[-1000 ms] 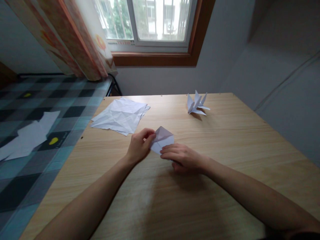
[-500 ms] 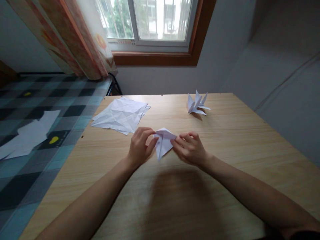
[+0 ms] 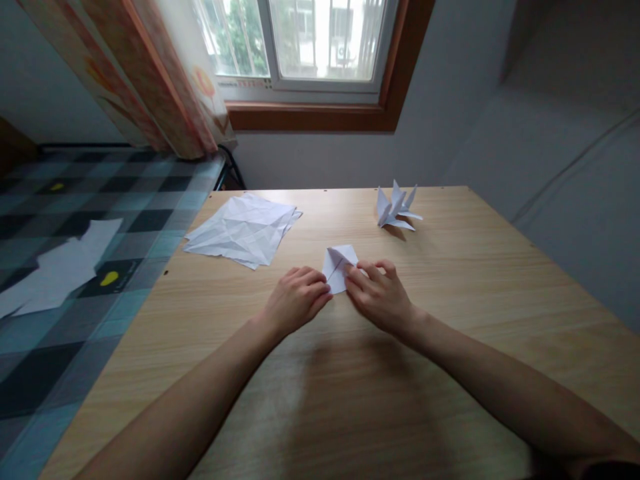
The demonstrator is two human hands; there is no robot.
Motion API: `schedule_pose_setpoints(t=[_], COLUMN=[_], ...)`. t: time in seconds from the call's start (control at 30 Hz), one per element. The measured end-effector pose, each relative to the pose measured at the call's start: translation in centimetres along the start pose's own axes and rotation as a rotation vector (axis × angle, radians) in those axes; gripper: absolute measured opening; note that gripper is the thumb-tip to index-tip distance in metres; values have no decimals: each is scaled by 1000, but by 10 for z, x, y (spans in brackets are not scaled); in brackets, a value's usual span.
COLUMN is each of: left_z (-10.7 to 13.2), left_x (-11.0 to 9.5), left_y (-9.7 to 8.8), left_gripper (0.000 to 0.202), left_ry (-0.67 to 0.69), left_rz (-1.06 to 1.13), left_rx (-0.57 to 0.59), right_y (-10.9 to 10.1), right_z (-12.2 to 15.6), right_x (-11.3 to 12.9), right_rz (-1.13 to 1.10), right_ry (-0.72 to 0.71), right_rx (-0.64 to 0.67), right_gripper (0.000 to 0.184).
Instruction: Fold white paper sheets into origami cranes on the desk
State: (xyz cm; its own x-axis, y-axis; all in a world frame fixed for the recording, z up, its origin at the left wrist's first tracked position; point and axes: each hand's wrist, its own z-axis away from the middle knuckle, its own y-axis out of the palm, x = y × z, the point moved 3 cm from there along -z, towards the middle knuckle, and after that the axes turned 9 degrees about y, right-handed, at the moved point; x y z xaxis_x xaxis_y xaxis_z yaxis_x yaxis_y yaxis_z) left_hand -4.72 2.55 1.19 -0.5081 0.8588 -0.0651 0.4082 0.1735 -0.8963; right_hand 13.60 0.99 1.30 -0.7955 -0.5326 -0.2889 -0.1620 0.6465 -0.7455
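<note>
A small folded white paper (image 3: 339, 265) lies on the wooden table (image 3: 450, 300), held between both my hands. My left hand (image 3: 297, 301) has its fingers curled and pinches the paper's left edge. On the paper's right edge my right hand (image 3: 380, 296) pinches with bent fingers. The paper's lower part is hidden behind my fingertips.
A finished white paper crane (image 3: 397, 208) stands at the table's far right. A stack of creased white sheets (image 3: 242, 230) lies at the far left of the table. A checked bedspread (image 3: 75, 267) with more white paper (image 3: 55, 270) is to the left. Window and curtain behind.
The folded paper has turned and folded narrower and moved slightly farther from me. My left hand went from open beside it to curled on its edge; my right hand stayed on the right edge.
</note>
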Motion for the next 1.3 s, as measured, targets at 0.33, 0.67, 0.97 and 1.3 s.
schedule_pose_setpoints(t=[0.33, 0.67, 0.97, 1.3], left_z=[-2, -1, -1, -1], left_x=[-1, 1, 1, -2], left_y=[-3, 1, 0, 0], left_gripper=[35, 35, 15, 21], left_ry=[-35, -34, -61, 42], left_rz=[1, 27, 30, 29], left_rx=[1, -2, 31, 38], right_y=[2, 7, 13, 34], right_z=[-1, -5, -3, -2], right_x=[-7, -2, -14, -14], right_rz=[-130, -116, -208, -441], right_ry=[107, 154, 356, 205], right_rx=[89, 76, 35, 293], right_gripper=[19, 23, 47, 30])
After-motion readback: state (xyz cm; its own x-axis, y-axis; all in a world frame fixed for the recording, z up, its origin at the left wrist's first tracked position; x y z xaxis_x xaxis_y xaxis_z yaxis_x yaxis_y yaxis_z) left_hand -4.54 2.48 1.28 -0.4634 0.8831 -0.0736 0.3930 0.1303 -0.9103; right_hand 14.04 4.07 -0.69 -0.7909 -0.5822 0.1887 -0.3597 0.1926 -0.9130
